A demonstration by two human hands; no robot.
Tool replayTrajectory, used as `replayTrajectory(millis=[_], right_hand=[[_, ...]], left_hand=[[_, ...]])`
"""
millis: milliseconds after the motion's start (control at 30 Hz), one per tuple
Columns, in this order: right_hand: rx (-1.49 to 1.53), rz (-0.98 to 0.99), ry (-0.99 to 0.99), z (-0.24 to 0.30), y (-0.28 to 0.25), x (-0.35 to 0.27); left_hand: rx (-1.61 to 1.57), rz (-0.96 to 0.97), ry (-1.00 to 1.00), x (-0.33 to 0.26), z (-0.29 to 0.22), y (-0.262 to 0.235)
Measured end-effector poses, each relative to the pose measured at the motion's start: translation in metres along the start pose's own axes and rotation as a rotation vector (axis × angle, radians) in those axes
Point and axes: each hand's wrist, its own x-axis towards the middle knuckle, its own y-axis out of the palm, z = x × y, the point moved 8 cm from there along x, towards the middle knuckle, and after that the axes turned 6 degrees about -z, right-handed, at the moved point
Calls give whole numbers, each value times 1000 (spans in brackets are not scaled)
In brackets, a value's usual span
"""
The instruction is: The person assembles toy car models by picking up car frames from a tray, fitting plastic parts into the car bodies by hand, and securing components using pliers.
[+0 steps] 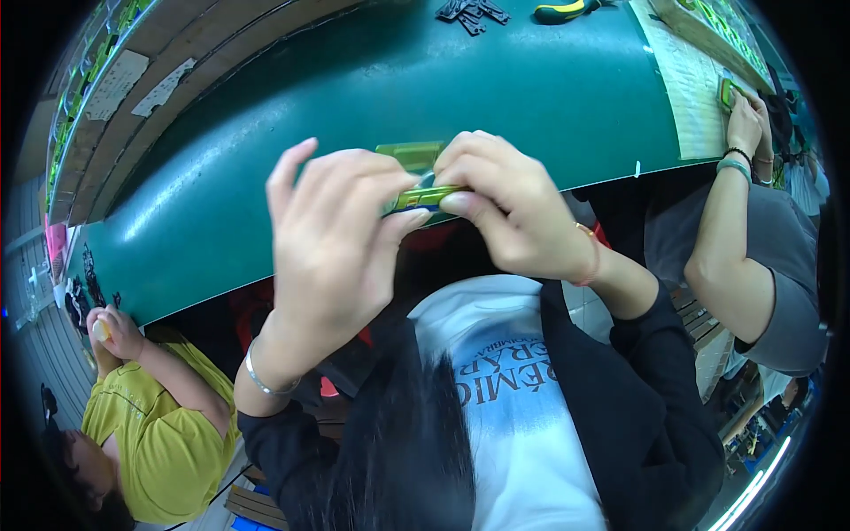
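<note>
Between both hands, above the near edge of the table, is a small yellow-green plastic case (423, 198) with a dark lower side. A translucent green flat piece (410, 155) shows just behind it; I cannot tell whether the two are joined. My left hand (332, 234) pinches the left end of the case with thumb and fingers, its little finger raised. The right end is gripped by my right hand (513, 199), thumb beneath and fingers bent over the top. Something small and shiny between the fingertips is too blurred to name.
The green tabletop (531, 97) bears black parts (474, 13) and yellow-and-black handled pliers (567, 11) at the far side. Wooden racks (150, 97) stand left. A co-worker's hand (745, 124) holds a green piece at right; another person in yellow (168, 425) sits left.
</note>
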Motion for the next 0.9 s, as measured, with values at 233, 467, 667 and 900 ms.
replayTrajectory(millis=[233, 467, 667, 900], right_hand=[[1449, 207, 972, -2, 37, -30], [1706, 168, 1055, -8, 56, -42], [1767, 150, 1091, -6, 59, -46], [1576, 247, 952, -1, 52, -36]], left_hand=[[-909, -68, -771, -18, 24, -13], [-962, 19, -856, -22, 29, -2], [-994, 39, -906, -25, 32, 3], [-1036, 18, -839, -26, 27, 3]])
